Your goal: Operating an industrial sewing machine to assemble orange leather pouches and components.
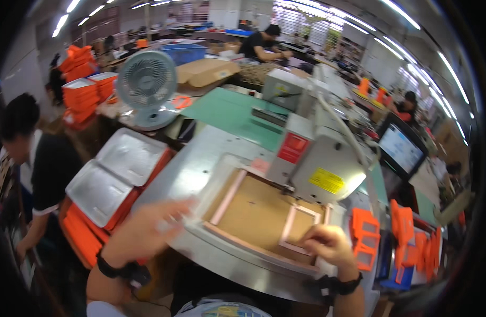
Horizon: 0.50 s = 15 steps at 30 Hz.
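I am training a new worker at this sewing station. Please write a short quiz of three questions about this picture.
1. True or false: the right hand rests on the small pink rectangular frame on the brown board template.
2. What lies in the orange trays left of the metal machine table? A) flat silver rectangular sheets B) blue boxes C) green mats
3. What stands behind those trays, with a round grille?

Key
1. True.
2. A.
3. The pale table fan. Note: the left hand is blurred at the template's near left corner.
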Tool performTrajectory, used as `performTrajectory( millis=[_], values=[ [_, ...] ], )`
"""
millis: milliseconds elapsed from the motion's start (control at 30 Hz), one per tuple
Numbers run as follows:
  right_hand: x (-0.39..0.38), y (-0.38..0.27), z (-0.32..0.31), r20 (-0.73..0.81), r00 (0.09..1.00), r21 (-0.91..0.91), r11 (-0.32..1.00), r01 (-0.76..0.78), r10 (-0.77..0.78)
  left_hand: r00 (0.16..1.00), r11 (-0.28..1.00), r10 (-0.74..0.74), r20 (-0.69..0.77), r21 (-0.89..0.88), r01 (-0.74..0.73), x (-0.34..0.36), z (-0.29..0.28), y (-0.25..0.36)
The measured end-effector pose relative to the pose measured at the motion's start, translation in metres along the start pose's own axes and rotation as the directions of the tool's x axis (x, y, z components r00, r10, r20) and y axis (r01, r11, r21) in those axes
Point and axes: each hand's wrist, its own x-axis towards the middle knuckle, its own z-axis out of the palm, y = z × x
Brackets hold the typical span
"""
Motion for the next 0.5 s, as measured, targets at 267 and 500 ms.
performTrajectory(
  millis=[267, 500],
  values=[
    [-0.013, -0.033, 0.044, 0.101, 0.945, -0.227, 0.917, 0.328, -0.312, 0.616, 0.900, 0.415, 0.669, -0.204, -0.385, 0.122, 0.145, 0.025],
    [-0.123, -0.001, -0.020, -0.395, 0.915, -0.544, 0.782, -0.305, 0.083, 0.778, 0.704, -0.294, 0.554, -0.425, 0.569, 0.162, 0.113, -0.032]
  ],
)
